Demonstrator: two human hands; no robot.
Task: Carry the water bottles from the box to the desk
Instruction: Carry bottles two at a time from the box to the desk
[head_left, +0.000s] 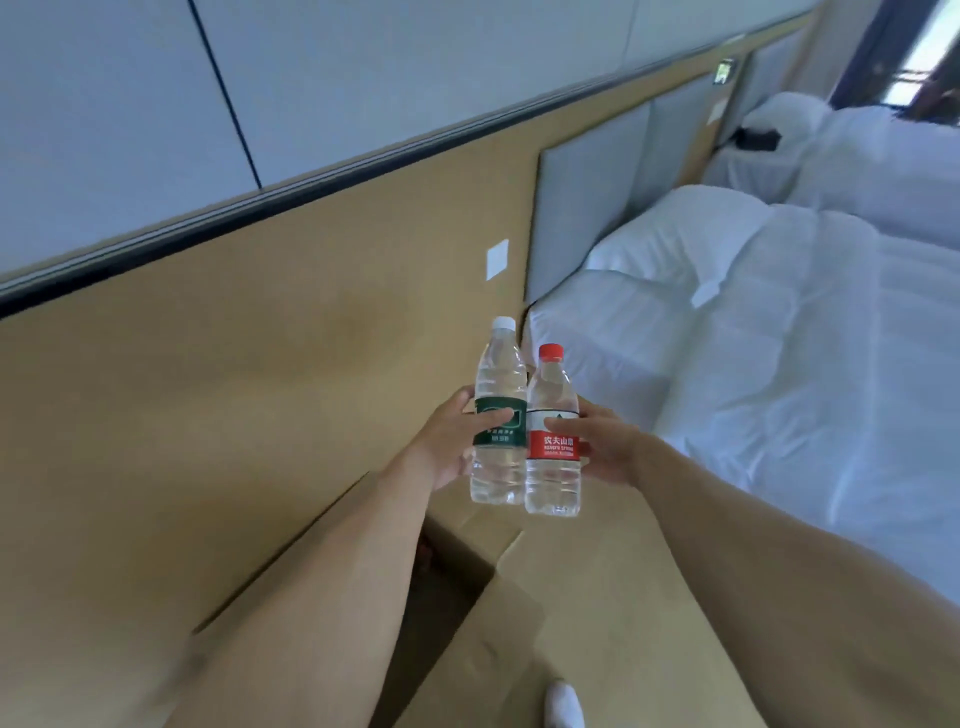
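1. Left hand (451, 439): you grip the green-label bottle (498, 415) round its middle, thumb across the label, white cap up.
2. Right hand (597, 444): you grip the red-label bottle (552, 434) at its label, red cap up. The two bottles stand upright, side by side and touching, held out in front of you.
3. Box (498, 582): cardboard, open, below your forearms; its inside is dark and you cannot tell whether more bottles lie in it.
4. Step in hand: both bottles are lifted clear of the box, so the carrying leg appears to be starting. The desk is not in view.
5. Next move, as a judgement: you will likely need to turn to find the desk, keeping both bottles upright and your grips firm on the slick plastic.
6. Room: tan wood wall panel (260, 389) ahead with a white switch plate (497, 258); grey padded headboard (587, 218); bed with white duvet (779, 338) to your right; a second white bed beyond.
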